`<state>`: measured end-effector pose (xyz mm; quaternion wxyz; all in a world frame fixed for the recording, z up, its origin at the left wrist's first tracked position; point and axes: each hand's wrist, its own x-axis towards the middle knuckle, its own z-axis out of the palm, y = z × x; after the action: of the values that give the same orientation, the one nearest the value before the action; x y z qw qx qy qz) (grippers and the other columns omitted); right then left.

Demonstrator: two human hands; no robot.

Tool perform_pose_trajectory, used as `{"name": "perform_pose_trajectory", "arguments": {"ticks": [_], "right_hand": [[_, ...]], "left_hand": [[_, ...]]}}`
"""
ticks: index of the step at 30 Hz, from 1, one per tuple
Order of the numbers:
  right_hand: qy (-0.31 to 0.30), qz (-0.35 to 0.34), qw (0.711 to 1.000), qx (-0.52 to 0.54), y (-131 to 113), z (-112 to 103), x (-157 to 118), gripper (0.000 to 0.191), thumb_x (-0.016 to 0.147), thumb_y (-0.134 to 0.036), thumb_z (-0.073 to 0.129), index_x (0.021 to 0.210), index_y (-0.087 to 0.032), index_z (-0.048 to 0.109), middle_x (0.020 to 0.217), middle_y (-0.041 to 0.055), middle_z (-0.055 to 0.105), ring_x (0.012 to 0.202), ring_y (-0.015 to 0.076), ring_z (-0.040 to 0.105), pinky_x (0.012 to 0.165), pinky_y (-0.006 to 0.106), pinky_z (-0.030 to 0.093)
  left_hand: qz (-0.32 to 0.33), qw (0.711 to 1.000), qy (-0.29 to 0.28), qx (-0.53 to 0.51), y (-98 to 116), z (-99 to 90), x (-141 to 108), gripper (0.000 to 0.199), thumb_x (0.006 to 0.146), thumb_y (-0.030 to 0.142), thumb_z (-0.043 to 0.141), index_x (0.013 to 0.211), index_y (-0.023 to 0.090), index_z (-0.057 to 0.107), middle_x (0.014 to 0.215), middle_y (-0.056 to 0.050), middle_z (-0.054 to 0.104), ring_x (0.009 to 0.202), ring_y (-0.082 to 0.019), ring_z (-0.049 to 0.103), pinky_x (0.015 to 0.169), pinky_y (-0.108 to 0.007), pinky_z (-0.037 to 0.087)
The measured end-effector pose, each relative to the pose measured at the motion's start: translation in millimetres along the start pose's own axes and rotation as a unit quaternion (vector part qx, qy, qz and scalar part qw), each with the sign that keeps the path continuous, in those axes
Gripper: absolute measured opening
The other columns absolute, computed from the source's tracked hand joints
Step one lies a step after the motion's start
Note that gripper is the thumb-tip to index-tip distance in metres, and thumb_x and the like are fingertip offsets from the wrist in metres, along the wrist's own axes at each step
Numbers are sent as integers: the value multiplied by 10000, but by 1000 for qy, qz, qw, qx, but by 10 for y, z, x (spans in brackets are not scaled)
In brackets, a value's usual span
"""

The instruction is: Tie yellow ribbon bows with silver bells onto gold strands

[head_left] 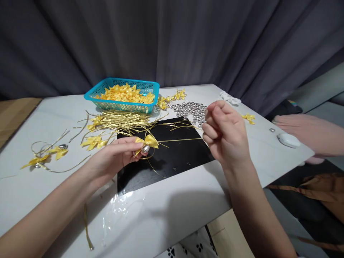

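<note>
My left hand [123, 152] is closed, pinching a yellow ribbon bow [151, 141] above the black mat. A shiny round silver piece, like a small bell [145, 148], sits at the front of the bow, by the fingertips. From the bow a thin gold cord [180, 139] runs straight across to my right hand [225, 129], which is raised and closed with its fingers curled; the cord's end is hidden behind them. Another thin strand loops below the bow over the black mat [166, 168].
Behind stands a blue plastic basket [90, 97] of yellow bows. In front of it lie a bundle of gold cords [123, 120] and loose bows [93, 142]. Silver pieces [190, 109] are heaped at the back, a white computer mouse [288, 140] at right. Another person's pink sleeve [309, 132] shows at right.
</note>
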<state>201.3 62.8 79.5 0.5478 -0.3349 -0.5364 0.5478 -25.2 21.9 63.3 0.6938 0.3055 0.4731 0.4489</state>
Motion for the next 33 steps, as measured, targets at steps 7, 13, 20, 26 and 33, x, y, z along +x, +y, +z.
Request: {"name": "perform_pose_trajectory", "arguments": {"ticks": [7, 13, 20, 26, 33], "right_hand": [[-240, 166, 939, 182, 278, 338, -260, 121, 870, -277, 568, 810, -177, 536, 519, -108, 248, 389, 18, 132, 350, 147, 113], [-297, 261, 900, 182, 450, 436, -333, 124, 891, -264, 546, 826, -162, 521, 486, -123, 260, 383, 24, 134, 337, 141, 113], [-273, 242, 921, 137, 474, 363, -268, 134, 891, -282, 538, 836, -163, 512, 503, -121, 263, 388, 24, 139, 344, 143, 111], [-274, 208, 936, 75, 474, 475, -374, 130, 875, -272, 536, 801, -166, 524, 460, -116, 313, 368, 29, 215, 358, 159, 188], [-149, 16, 987, -64, 343, 490, -420, 118, 847, -286, 562, 862, -172, 589, 736, 17, 660, 582, 68, 565, 511, 193, 417]], "left_hand": [[83, 991, 104, -20, 12, 5, 1, 26, 651, 171, 726, 638, 167, 704, 670, 13, 655, 625, -84, 550, 568, -153, 446], [107, 989, 89, 47, -24, -7, -4, 124, 656, 185, 746, 561, 184, 666, 599, 48, 638, 560, -64, 488, 534, -142, 394], [46, 994, 102, -18, 76, 9, -35, 65, 584, 152, 753, 595, 144, 690, 620, 12, 662, 649, -102, 579, 639, -200, 457], [64, 993, 102, -14, -8, 52, -37, 41, 625, 183, 736, 610, 161, 704, 641, 21, 664, 652, -97, 560, 582, -184, 426], [128, 983, 120, 57, -81, 135, -95, 171, 643, 225, 743, 523, 194, 626, 564, 46, 559, 553, -87, 443, 537, -196, 357]]}}
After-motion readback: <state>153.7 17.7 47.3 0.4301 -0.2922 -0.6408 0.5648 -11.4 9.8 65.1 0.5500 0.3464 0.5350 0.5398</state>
